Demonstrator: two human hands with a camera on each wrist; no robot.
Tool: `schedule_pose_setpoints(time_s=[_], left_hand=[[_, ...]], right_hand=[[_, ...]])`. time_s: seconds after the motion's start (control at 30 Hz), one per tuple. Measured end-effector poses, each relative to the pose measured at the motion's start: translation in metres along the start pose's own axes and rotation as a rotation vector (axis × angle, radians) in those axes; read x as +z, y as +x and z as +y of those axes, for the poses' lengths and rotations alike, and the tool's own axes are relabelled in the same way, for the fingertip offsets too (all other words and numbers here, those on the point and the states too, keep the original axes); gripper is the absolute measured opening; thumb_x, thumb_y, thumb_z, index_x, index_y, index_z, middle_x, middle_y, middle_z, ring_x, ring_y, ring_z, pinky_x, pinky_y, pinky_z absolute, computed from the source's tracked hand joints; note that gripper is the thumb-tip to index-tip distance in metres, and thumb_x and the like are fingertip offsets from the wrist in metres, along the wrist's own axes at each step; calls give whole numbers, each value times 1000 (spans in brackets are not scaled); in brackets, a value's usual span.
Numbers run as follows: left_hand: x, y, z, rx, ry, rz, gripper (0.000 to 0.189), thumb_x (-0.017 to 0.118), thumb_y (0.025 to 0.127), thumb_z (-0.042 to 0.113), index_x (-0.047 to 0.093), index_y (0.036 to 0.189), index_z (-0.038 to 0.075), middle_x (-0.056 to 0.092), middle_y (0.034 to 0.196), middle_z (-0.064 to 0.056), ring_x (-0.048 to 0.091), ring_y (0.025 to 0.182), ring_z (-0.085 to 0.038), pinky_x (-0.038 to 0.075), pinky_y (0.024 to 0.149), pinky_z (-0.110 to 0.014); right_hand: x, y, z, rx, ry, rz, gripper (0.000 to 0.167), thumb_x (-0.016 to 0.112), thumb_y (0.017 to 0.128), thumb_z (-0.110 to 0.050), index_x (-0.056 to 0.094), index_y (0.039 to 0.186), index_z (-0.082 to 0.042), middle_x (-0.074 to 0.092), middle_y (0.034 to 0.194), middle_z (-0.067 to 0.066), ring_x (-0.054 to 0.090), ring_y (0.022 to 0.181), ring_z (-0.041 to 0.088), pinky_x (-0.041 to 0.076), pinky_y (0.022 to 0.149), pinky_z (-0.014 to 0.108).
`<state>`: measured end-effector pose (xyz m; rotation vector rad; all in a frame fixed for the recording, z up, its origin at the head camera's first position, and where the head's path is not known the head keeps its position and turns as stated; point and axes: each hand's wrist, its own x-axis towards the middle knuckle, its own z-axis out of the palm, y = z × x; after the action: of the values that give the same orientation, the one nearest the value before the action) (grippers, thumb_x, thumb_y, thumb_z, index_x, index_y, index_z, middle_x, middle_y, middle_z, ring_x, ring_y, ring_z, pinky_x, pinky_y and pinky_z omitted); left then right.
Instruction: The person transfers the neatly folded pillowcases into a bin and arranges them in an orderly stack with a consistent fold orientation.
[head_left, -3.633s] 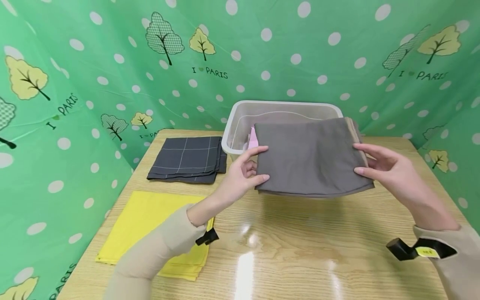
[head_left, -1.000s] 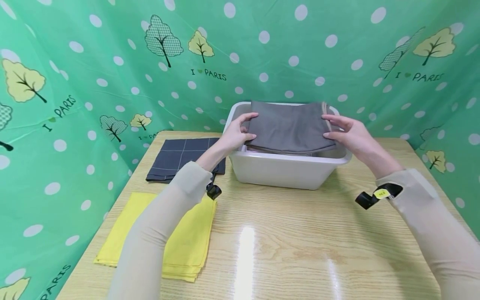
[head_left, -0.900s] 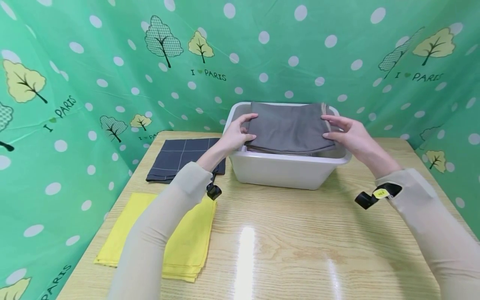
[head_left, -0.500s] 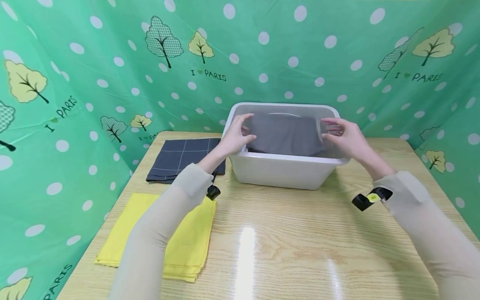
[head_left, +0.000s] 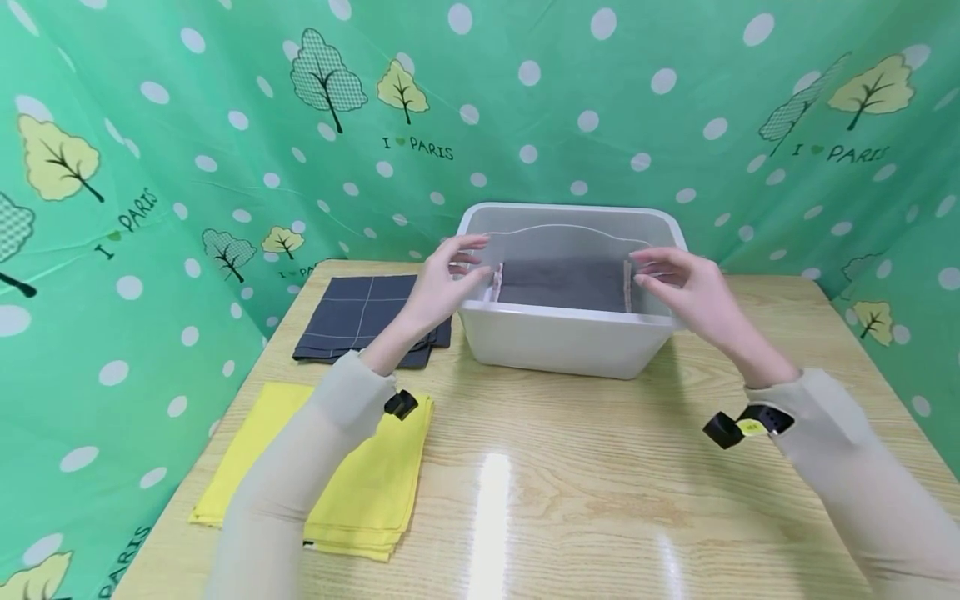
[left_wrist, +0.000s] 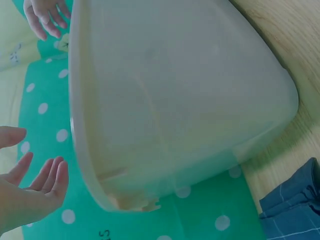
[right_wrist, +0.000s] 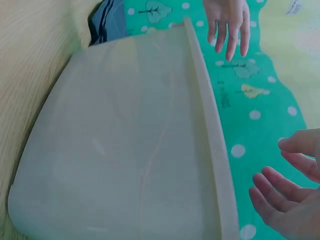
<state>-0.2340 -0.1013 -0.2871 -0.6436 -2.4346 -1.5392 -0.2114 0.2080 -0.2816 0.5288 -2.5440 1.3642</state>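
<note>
Empty grips, wide and relaxed: left hand (head_left: 437,287) and right hand (head_left: 693,296) hover near opposite ends of a grey-white rectangular plastic bin (head_left: 551,342), just right of centre in the head view. Were either hand to catch the rim (head_left: 562,312), the bin might tip. Inside lies a folded dark-grey fabric cloth (head_left: 566,283), pale strips (head_left: 627,285) at its left and right.

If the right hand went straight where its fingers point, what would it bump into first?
The right hand would probably meet the left hand, across the top of the pale box. Depth is unclear, though, so it might slip past towards the green curtain.
</note>
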Motion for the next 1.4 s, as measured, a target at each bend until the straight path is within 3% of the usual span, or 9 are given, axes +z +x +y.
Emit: schedule_pose_setpoints(time_s=[0.37,0.7,1.2,1.4], left_hand=[[-13,-23,7,24,13,14,35,56,86,6,50,120,1,51,118,-12,52,99,-24,42,85,-32],[-26,-41,5,8,19,16,34,54,87,6,49,120,2,51,118,-16,51,100,-22,43,85,-33],[-51,-69,-6,-29,14,43,36,54,87,6,48,122,1,50,121,-13,51,103,-22,41,87,-34],[-61,-84,-15,-50,39,62,34,54,88,9,49,121,3,52,119,-11,52,100,-18,42,85,-24]], right_hand=[[17,-11,-17,-124,115,-33,26,58,83,0,57,108,5,60,100,-5,57,87,1,45,75,12],[36,-17,-27,-167,130,-92,26,57,84,-1,58,109,3,60,104,14,57,88,2,45,75,14],[68,-23,-32,-175,217,-159,24,56,83,4,58,107,3,60,105,14,58,89,12,47,78,20],[86,-27,-35,-166,258,-193,24,55,83,4,58,107,4,60,105,14,58,91,22,47,80,25]])
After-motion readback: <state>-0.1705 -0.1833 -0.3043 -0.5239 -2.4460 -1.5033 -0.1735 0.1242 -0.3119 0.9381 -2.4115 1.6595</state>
